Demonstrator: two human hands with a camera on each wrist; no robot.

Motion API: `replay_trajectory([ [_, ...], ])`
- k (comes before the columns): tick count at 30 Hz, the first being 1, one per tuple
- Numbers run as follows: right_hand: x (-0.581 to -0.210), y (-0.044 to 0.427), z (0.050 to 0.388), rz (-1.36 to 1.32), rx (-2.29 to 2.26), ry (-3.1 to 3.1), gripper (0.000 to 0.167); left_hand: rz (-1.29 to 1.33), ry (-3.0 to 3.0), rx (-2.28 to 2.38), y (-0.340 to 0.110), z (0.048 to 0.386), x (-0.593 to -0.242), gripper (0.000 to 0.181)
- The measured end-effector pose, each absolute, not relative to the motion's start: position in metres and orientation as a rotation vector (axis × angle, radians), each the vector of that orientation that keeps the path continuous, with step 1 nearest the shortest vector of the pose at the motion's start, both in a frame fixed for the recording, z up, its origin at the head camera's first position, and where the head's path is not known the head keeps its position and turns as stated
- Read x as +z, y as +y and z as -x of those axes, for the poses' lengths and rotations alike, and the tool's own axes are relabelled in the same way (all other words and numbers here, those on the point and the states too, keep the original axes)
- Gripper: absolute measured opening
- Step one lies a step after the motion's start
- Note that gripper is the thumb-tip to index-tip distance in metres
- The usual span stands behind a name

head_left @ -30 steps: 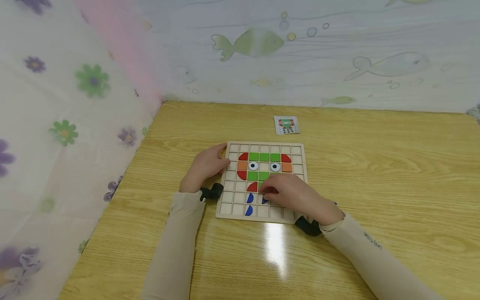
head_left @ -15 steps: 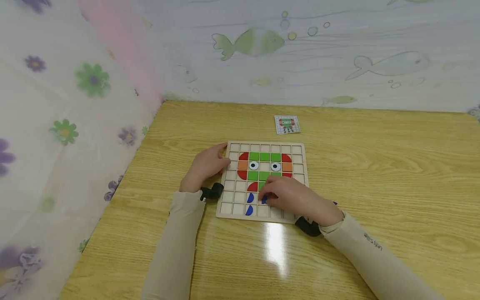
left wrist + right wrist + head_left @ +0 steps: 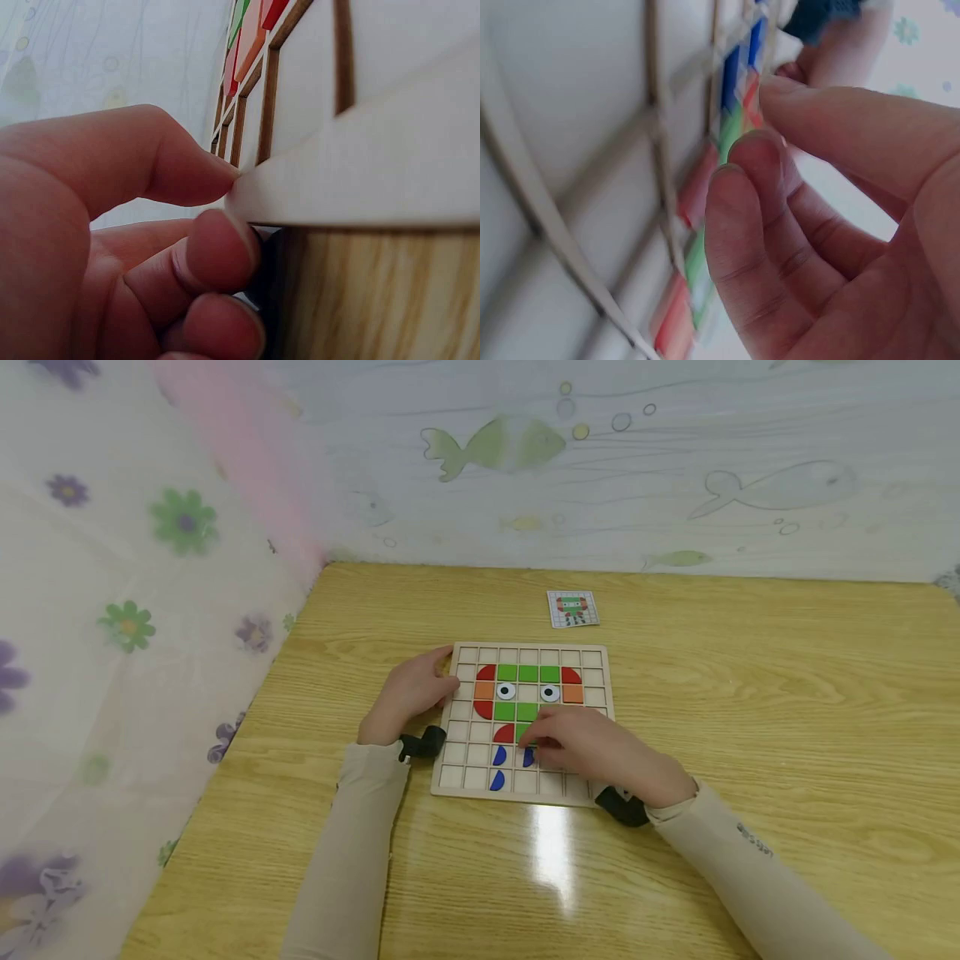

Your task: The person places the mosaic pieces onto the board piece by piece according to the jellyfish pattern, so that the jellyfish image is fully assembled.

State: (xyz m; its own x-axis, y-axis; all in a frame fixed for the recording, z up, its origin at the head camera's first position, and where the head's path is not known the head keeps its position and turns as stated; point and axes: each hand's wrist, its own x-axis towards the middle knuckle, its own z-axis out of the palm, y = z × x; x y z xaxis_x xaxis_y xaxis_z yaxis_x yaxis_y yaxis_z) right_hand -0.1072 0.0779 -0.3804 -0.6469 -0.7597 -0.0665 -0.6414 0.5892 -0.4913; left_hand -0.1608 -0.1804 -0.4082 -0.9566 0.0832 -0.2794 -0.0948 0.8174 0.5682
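A square wooden grid board [image 3: 468, 777] lies on the table with coloured pieces in its cells. My left hand [image 3: 412, 693] holds its left edge, the thumb on the rim and curled fingers against the side in the left wrist view. Over the lower middle cells is my right hand [image 3: 592, 747], its thumb and fingertips apart with no piece between them in the right wrist view. Beside those fingertips lies a blue half-round piece [image 3: 528, 757], partly covered. Two more blue half-rounds, an upper one [image 3: 499, 756] and a lower one [image 3: 497, 781], sit to its left.
Green squares [image 3: 528, 673], red rounded pieces [image 3: 504, 733], orange squares [image 3: 573, 693] and two eye discs [image 3: 506, 691] fill other cells. A small picture card [image 3: 573, 609] lies behind the board. The wooden table [image 3: 750, 693] meets decorated walls at its back and left.
My right fingers have loosened from the blue half-round piece, which shows more now. That hand has shifted slightly to the right. The left hand keeps its place on the board's edge.
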Motion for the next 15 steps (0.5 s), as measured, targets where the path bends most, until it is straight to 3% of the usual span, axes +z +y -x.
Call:
replay_trajectory([
  [15,-0.375,0.147,0.115,0.907,-0.618,2.665,0.014,0.022,2.711,0.889,-0.180,0.159,-0.407,0.065],
])
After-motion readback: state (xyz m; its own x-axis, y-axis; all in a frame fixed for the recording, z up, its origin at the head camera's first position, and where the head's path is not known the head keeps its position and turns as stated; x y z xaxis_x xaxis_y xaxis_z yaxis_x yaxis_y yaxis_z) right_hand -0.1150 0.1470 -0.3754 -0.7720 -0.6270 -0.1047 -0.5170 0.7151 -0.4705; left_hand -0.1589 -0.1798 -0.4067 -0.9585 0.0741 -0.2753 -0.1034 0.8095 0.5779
